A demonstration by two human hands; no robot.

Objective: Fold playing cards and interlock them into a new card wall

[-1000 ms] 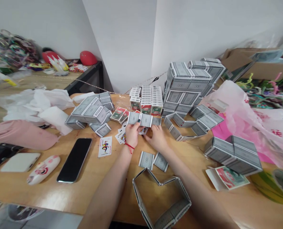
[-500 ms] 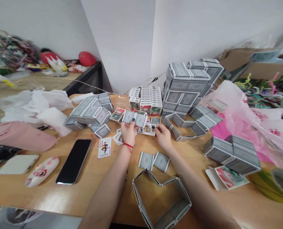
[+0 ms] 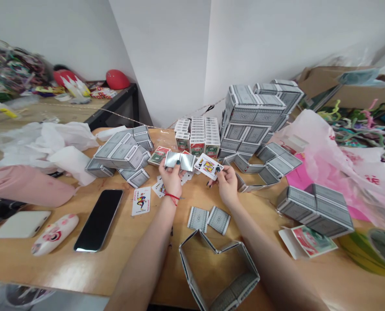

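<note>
My left hand [image 3: 172, 178] is closed on a short strip of folded grey-backed playing cards [image 3: 180, 160], held just above the wooden table [image 3: 121, 250]. My right hand [image 3: 227, 183] pinches a face-up court card [image 3: 208, 166] lifted beside the strip. Loose face-up cards [image 3: 159, 187] lie under my hands. Two folded grey cards [image 3: 208, 218] rest near my wrists. A heart-shaped ring of joined cards [image 3: 218, 272] stands at the table's near edge.
A black phone [image 3: 99, 219], a joker card [image 3: 141, 200], a white power bank [image 3: 16, 223] and a pink-white case [image 3: 55, 233] lie left. Card-built blocks [image 3: 124, 152] [image 3: 257, 110] [image 3: 315, 209], boxed decks [image 3: 198, 136] and a pink bag [image 3: 335, 168] crowd the back and right.
My right hand has picked a face-up card from the pile and lifted it. The left hand has drawn the card strip slightly left and nearer.
</note>
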